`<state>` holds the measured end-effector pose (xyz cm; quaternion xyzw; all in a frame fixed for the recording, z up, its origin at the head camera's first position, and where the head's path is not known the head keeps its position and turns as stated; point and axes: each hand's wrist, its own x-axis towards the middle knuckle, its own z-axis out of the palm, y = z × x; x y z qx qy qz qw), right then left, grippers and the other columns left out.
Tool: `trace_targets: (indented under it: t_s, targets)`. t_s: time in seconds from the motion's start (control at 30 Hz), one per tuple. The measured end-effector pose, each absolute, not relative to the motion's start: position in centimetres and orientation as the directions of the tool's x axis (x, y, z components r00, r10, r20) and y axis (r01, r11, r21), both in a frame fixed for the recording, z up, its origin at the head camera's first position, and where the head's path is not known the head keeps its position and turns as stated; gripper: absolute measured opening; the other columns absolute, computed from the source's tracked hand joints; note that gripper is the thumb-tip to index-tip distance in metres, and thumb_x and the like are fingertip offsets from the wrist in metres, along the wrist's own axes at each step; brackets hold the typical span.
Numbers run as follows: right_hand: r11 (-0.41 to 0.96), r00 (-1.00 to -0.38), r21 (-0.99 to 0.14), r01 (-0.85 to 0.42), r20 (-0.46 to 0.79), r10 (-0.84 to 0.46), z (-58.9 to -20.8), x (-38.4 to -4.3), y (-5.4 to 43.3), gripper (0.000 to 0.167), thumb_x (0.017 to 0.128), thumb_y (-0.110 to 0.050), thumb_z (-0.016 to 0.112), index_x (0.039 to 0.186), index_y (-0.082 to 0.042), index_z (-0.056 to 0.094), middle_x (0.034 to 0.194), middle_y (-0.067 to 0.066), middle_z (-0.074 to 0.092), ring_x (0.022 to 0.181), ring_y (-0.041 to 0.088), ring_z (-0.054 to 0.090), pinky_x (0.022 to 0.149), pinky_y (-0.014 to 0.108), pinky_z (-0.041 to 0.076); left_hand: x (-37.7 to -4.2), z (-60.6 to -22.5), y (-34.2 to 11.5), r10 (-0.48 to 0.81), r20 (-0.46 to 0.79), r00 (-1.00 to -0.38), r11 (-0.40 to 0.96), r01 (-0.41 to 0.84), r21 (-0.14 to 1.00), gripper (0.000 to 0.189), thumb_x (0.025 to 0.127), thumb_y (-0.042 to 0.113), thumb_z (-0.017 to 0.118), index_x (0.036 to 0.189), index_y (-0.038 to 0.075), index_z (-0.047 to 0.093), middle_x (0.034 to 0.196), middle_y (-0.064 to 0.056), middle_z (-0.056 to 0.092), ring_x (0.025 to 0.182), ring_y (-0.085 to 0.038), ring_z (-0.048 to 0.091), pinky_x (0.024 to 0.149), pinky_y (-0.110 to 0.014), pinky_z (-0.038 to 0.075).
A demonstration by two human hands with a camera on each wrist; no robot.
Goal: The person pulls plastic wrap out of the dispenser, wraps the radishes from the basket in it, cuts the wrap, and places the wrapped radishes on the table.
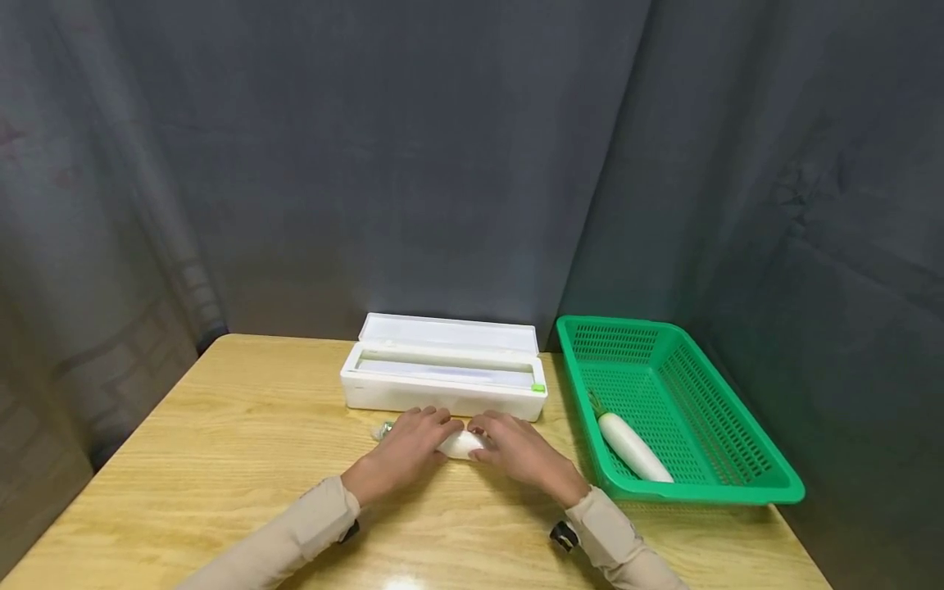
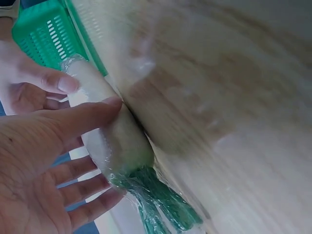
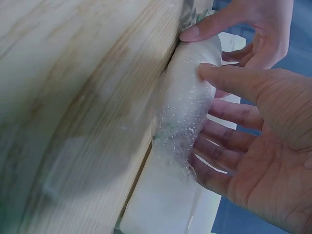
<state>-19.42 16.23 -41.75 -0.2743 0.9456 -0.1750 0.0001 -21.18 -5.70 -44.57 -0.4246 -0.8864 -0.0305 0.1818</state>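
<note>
A white daikon radish in clear plastic wrap lies on the wooden table, crosswise before me. My left hand holds the leafy end, its thumb on one side and fingers around the other. Toward the opposite end, my right hand grips the same radish between thumb and fingers. In the left wrist view, crinkled film covers the green leaves of the radish. Bunched wrap shows at the radish's other end in the right wrist view. The hands hide part of the radish in the head view.
Behind the hands stands a white wrap dispenser box with its lid raised and a green slider at its right end. A green basket on the right holds another daikon radish. Dark curtains hang behind the table.
</note>
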Motion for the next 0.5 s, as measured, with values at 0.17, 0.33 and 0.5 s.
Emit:
trace_targets:
  t_s: [0.17, 0.33, 0.5]
  targets:
    - [0.784, -0.850, -0.342, -0.518, 0.106, -0.515, -41.8, -19.3, 16.1, 0.028, 0.094, -0.020, 0.080, 0.117, -0.006, 0.072, 0.109, 0.003, 0.072, 0.091, 0.012, 0.062, 0.077, 0.035, 0.054, -21.0, -44.7, -6.0, 0.742, 0.351, -0.571, 0.641, 0.757, -0.125, 0.049, 0.082, 0.030, 0.091, 0.123, 0.014, 0.070, 0.106, -0.002, 0.069, 0.091, -0.019, 0.067, 0.073, -0.032, 0.056]
    - [0.774, -0.845, -0.339, -0.535, 0.203, -0.495, -41.9, -19.4, 15.8, 0.022, 0.096, -0.018, 0.079, 0.113, -0.006, 0.072, 0.112, 0.005, 0.071, 0.097, 0.017, 0.067, 0.079, 0.036, 0.058, -21.0, -44.4, -6.7, 0.728, 0.385, -0.568, 0.648, 0.753, -0.115, 0.052, 0.080, 0.032, 0.093, 0.121, 0.010, 0.071, 0.101, -0.005, 0.072, 0.085, -0.020, 0.070, 0.070, -0.032, 0.058]
    - [0.743, -0.831, -0.385, -0.546, 0.361, -0.424, -41.7, -19.7, 15.7, 0.019, 0.096, -0.014, 0.078, 0.110, -0.004, 0.071, 0.112, 0.007, 0.070, 0.103, 0.024, 0.069, 0.083, 0.041, 0.060, -21.1, -43.9, -8.0, 0.697, 0.473, -0.539, 0.652, 0.750, -0.107, 0.051, 0.076, 0.029, 0.096, 0.114, 0.008, 0.068, 0.092, -0.005, 0.070, 0.076, -0.019, 0.068, 0.062, -0.030, 0.056]
